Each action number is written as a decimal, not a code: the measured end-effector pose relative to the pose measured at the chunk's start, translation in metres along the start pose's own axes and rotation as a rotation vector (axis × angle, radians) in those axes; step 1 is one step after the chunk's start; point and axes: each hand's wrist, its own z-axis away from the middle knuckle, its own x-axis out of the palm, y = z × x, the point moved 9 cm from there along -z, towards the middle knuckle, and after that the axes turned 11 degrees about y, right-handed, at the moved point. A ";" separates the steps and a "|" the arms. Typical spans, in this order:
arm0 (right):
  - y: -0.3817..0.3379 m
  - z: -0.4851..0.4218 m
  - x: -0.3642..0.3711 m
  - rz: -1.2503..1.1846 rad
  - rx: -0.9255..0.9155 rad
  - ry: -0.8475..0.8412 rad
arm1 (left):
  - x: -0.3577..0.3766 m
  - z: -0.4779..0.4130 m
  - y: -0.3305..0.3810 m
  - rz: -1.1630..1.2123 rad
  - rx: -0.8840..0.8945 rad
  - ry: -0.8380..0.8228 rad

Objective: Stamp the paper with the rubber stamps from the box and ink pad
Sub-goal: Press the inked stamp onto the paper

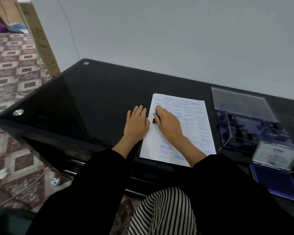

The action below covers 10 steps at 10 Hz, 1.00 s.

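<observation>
A white paper (pixel 192 131) covered with several blue stamp prints lies on the black glass table (pixel 92 99). My right hand (pixel 168 123) grips a small black rubber stamp (pixel 155 120) with a blue top and holds it down on the paper's left side. My left hand (pixel 137 123) lies flat on the table with fingers straight, touching the paper's left edge. To the right stands a clear plastic box (pixel 248 126) with its lid up, holding several dark stamps. The open blue ink pad (pixel 277 180) sits near the table's front right.
A wall runs right behind the table. The table's left corner carries two metal studs (pixel 18 112). Patterned carpet (pixel 15 82) covers the floor at left, with small white items lying on it. Black sleeves and a striped garment fill the foreground.
</observation>
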 end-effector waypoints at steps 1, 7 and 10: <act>0.001 0.001 0.000 0.017 0.013 -0.010 | 0.000 0.000 0.000 0.010 0.000 -0.003; 0.061 0.011 -0.055 -0.101 0.243 0.041 | -0.010 0.001 0.005 0.123 0.032 0.066; 0.081 0.012 -0.118 -0.078 0.265 0.183 | -0.036 -0.003 0.049 0.218 0.191 0.180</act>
